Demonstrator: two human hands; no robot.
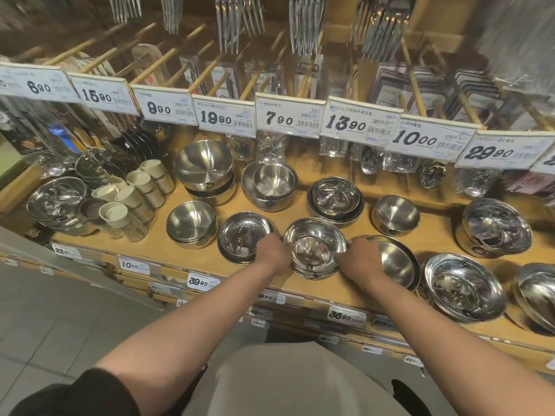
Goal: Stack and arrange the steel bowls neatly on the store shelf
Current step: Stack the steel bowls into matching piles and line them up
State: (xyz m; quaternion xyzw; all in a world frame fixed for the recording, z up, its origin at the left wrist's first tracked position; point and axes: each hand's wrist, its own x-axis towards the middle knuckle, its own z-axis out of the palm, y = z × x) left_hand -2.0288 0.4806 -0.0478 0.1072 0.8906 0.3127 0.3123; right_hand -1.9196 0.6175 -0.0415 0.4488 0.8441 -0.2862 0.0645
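Observation:
A stack of shiny steel bowls (312, 235), with a smaller bowl nested inside, stands at the front middle of the wooden shelf (432, 235). My left hand (271, 255) grips its left side and my right hand (359, 256) grips its right side, fingers curled round the rims. Close on the left sits another shiny bowl stack (240, 235); a matte bowl (396, 261) lies just behind my right hand. More steel bowls stand further back and to both sides.
Cream cups (132, 196) and plates crowd the shelf's left end. A row of price tags (288, 118) and packaged cutlery hangs low over the back bowls. Large shiny bowls (464, 286) sit at the front right. Shelf-edge labels (345, 315) run below.

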